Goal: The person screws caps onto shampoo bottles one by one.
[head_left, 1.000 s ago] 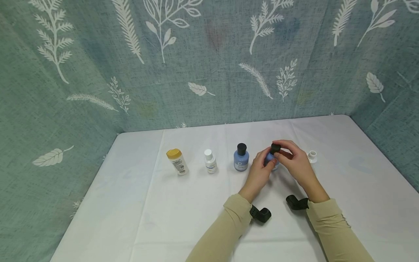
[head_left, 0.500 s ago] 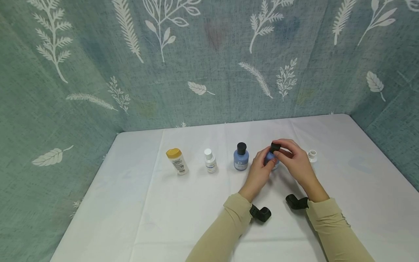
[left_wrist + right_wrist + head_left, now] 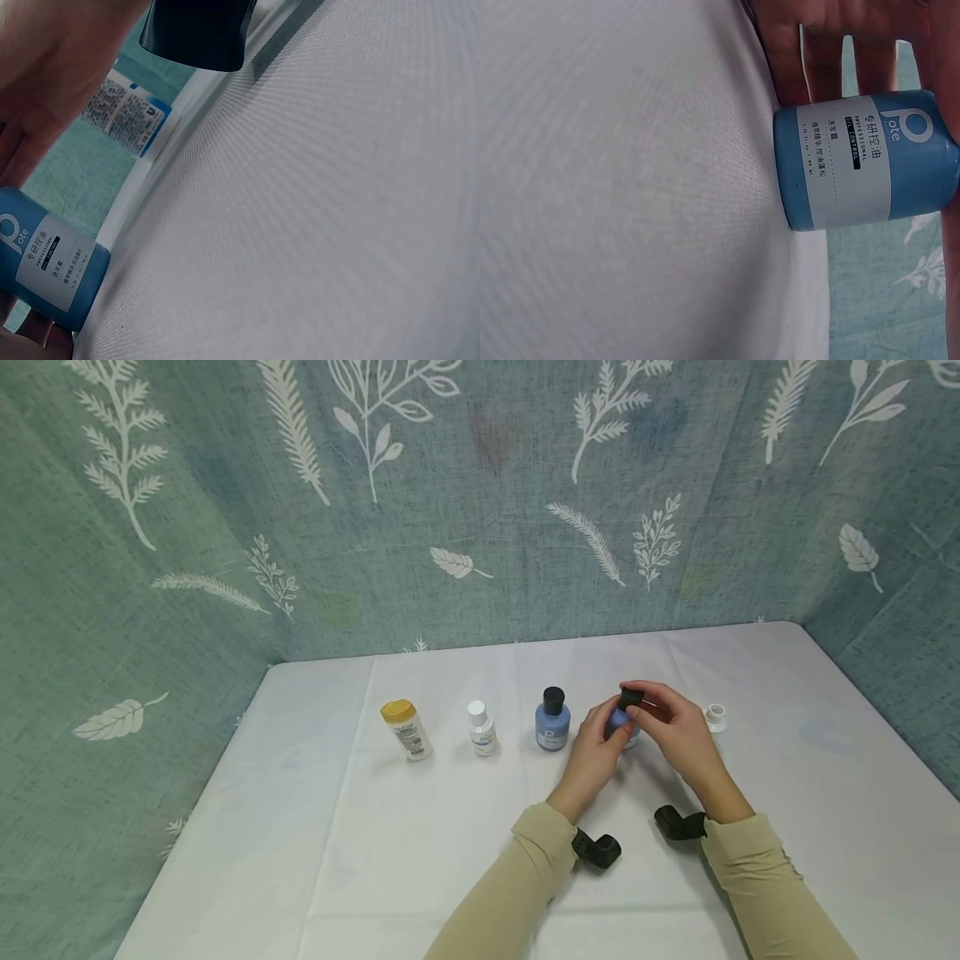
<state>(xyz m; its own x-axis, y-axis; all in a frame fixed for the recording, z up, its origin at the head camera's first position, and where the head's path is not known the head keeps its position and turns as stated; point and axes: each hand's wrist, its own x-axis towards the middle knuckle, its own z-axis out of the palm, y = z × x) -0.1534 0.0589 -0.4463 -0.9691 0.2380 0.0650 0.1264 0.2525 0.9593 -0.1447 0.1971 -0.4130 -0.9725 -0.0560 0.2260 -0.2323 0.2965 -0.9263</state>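
Note:
A small blue shampoo bottle (image 3: 619, 718) with a white label stands upright on the white table between both hands. My left hand (image 3: 591, 760) grips its body from the left. Its black cap (image 3: 631, 695) is pinched by my right hand (image 3: 682, 731) from above and the right. Fingers cover part of the bottle in the head view. Both wrist views show the lower label of the blue bottle (image 3: 855, 161) resting on the cloth. A second blue bottle (image 3: 552, 727) with a black cap stands just left of the left hand.
Further left are a white bottle (image 3: 482, 732) with a white cap and a cream bottle (image 3: 408, 733) with a yellow cap. A white bottle (image 3: 716, 718) with an uncovered neck stands behind the right hand. Patterned green fabric (image 3: 480, 527) borders the table (image 3: 405, 860).
My right hand's fingers have shifted slightly to the left over the cap. The left hand and the bottles keep their places.

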